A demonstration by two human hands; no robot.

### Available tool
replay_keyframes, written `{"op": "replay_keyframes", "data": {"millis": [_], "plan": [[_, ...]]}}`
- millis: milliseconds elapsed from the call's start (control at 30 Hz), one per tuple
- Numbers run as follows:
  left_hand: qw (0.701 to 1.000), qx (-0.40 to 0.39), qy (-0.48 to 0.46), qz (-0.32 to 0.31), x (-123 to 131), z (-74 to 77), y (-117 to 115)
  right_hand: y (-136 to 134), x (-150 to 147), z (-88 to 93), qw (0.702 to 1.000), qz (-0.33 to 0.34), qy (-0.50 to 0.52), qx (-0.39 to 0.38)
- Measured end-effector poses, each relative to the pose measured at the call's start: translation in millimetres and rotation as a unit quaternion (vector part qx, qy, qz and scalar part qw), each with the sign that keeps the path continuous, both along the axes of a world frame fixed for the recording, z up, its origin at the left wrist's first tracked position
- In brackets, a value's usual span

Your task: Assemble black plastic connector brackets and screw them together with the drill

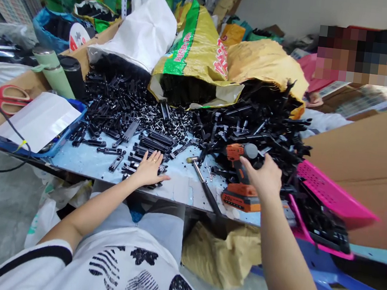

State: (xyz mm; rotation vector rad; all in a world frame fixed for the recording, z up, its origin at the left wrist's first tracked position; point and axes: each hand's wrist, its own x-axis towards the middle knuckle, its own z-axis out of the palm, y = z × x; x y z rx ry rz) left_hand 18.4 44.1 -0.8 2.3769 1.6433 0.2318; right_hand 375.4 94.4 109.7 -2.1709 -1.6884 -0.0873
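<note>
My left hand [149,170] lies with fingers spread on a row of black plastic parts [155,143] near the table's front edge. My right hand [263,176] is beside the orange cordless drill [239,192], thumb and fingers apart, with nothing visible between them. The drill stands upright on its battery. Between my hands lies a hammer [203,178] with a black handle. Small silver screws [178,124] are heaped behind the row, among piles of loose black parts [110,103].
White [151,28], yellow-green [201,48] and orange [266,62] sacks spill black parts at the back. A pink basket [338,194] stands right. At left are a blue tray [55,148] with paper, red scissors [11,100] and a green bottle [56,76]. Another person's hand [313,100] shows behind.
</note>
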Motion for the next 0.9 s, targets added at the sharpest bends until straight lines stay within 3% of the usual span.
{"op": "replay_keyframes", "data": {"millis": [100, 200, 300, 433, 600, 733, 833, 900], "plan": [[1.000, -0.018, -0.016, 0.005, 11, -1.5, 17, 5, 29, -17.1, 0.970, -0.019, 0.151, -0.190], [0.997, -0.011, -0.017, 0.070, 19, -2.6, 44, 23, 29, -30.6, 0.915, -0.016, 0.322, -0.241], [0.993, -0.031, -0.011, 0.110, 17, -5.0, 68, 40, 18, -30.5, 0.878, -0.051, 0.401, -0.258], [0.991, -0.052, -0.010, 0.125, 10, -7.9, 77, 48, 3, -26.4, 0.877, -0.085, 0.394, -0.262], [0.995, -0.048, -0.008, 0.088, 14, -6.9, 78, 46, -13, -26.8, 0.907, -0.076, 0.341, -0.235], [0.997, -0.045, -0.018, 0.061, 22, -9.7, 82, 47, -26, -0.1, 0.937, -0.038, 0.239, -0.250], [0.998, -0.035, -0.031, 0.047, 26, -13.4, 82, 56, -52, 33.4, 0.933, 0.048, 0.201, -0.296], [0.998, -0.035, -0.038, 0.038, 28, -15.3, 82, 67, -84, 51.4, 0.924, 0.109, 0.181, -0.318]]}}
